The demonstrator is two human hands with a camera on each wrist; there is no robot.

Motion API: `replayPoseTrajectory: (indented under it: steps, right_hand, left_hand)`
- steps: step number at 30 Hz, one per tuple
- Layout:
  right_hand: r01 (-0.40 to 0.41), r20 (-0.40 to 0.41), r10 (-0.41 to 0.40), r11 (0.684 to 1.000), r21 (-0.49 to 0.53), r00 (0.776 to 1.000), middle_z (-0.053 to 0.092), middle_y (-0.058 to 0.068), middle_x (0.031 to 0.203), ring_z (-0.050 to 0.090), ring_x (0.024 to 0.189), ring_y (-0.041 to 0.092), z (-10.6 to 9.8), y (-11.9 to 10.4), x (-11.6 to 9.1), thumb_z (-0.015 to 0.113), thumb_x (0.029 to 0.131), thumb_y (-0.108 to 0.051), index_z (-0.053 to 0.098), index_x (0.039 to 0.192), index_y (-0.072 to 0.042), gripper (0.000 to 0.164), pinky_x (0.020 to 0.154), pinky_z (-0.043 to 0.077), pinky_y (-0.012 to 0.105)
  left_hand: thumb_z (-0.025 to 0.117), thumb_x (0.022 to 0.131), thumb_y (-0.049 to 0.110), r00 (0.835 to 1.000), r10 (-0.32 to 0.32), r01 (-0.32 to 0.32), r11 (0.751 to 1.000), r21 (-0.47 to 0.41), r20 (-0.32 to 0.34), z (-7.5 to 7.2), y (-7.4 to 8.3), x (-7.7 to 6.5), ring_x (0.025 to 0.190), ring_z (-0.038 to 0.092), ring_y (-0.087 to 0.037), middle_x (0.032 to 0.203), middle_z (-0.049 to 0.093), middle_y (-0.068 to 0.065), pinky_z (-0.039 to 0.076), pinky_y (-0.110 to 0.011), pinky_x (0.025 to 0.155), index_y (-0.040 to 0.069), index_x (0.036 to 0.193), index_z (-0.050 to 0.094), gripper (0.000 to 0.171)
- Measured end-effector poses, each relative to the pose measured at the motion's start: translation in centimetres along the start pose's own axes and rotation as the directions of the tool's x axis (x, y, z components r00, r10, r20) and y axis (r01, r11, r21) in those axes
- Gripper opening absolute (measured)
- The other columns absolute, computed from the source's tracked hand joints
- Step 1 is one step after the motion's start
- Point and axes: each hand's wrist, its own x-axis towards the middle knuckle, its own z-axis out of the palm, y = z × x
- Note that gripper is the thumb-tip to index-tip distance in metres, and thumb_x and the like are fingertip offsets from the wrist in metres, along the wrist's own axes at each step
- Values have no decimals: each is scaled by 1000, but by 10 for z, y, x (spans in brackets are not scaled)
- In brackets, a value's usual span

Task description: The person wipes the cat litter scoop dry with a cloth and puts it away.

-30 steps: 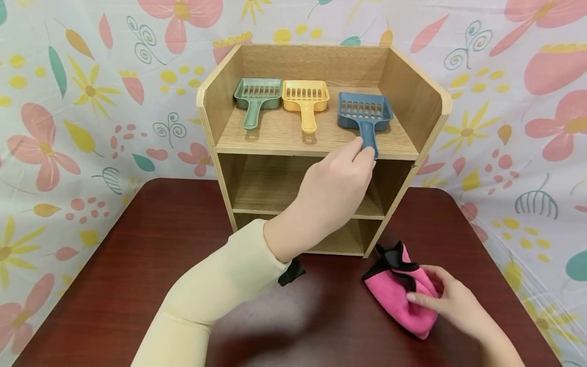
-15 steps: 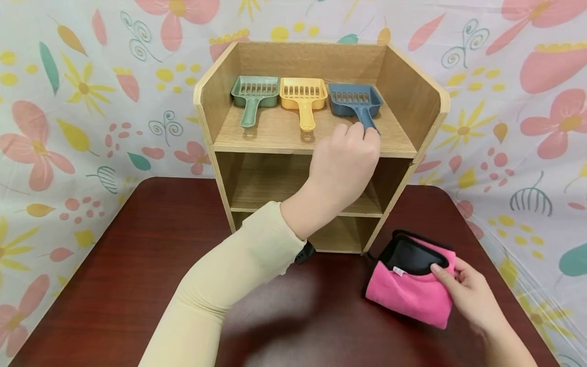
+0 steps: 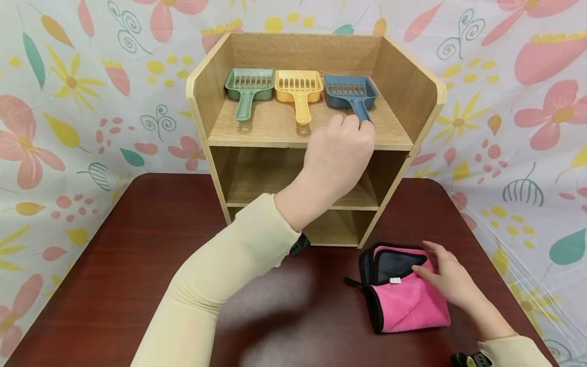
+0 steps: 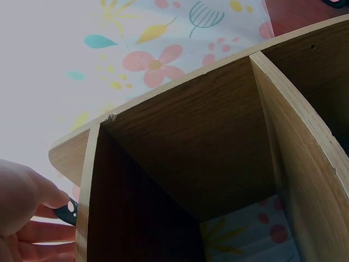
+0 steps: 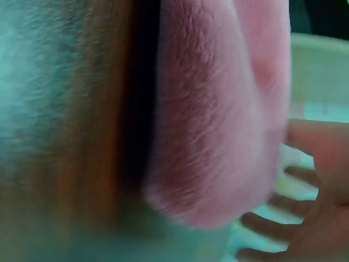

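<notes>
A blue litter scoop (image 3: 349,93) lies on the shelf's top board, its slotted pan toward the back. My left hand (image 3: 340,153) pinches the end of its handle; the left wrist view shows thumb and fingers at that dark handle tip (image 4: 66,214). To its left sit a yellow litter scoop (image 3: 299,86) and a green litter scoop (image 3: 249,84), handles facing front. On the table at right lies a folded pink plush cloth (image 3: 415,308) with black trim, dark lining and a white tag. My right hand (image 3: 451,280) touches its right edge, fingers spread and fairly straight.
The wooden shelf unit (image 3: 286,144) has raised sides and lower compartments. It stands on a dark red table (image 3: 151,265). Floral fabric (image 3: 114,153) hangs behind and beside the table. My left forearm crosses in front of the lower compartments.
My left hand has moved the blue scoop back and left, beside the yellow one. The pink cloth has turned and now lies flatter, and my right hand's fingers have spread.
</notes>
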Motion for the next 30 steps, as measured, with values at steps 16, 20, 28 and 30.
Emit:
replayPoseTrajectory:
  steps: [16, 20, 28, 30]
  right_hand:
    - [260, 111, -245, 953, -153, 963, 47, -15, 64, 42, 60, -1, 5, -29, 14, 63, 90, -19, 55, 82, -21, 11, 66, 38, 32]
    - [192, 13, -192, 972, -132, 981, 47, -6, 63, 41, 57, 5, -1, -20, 19, 57, 94, -14, 53, 88, -12, 7, 55, 36, 24]
    - [166, -60, -195, 934, -317, 979, 57, 1, 72, 56, 66, 19, 16, -10, 28, 64, 86, -14, 58, 86, -8, 9, 60, 48, 43]
    - [177, -72, -212, 928, -329, 975, 59, 3, 77, 59, 71, 23, 19, -9, 28, 67, 84, -15, 60, 86, -8, 10, 63, 49, 46]
  left_hand:
    - [35, 91, 1, 999, 8, -9, 1000, 10, 50, 2, -4, 1, 66, 57, -17, 71, 62, 1, 45, -25, 48, 17, 73, 67, 39]
    - [35, 91, 1, 998, 3, -3, 1000, 6, 58, 3, -4, 1, 67, 57, -17, 71, 62, 1, 44, -25, 48, 17, 73, 66, 40]
    - [32, 93, 3, 998, 12, -11, 1000, -10, 54, 2, -7, -1, 66, 57, -18, 72, 62, 0, 42, -25, 48, 15, 78, 66, 39]
    - [33, 94, 7, 1000, 23, -23, 999, -32, 13, 1, -9, -5, 66, 57, -19, 74, 62, 0, 43, -26, 49, 14, 81, 66, 37]
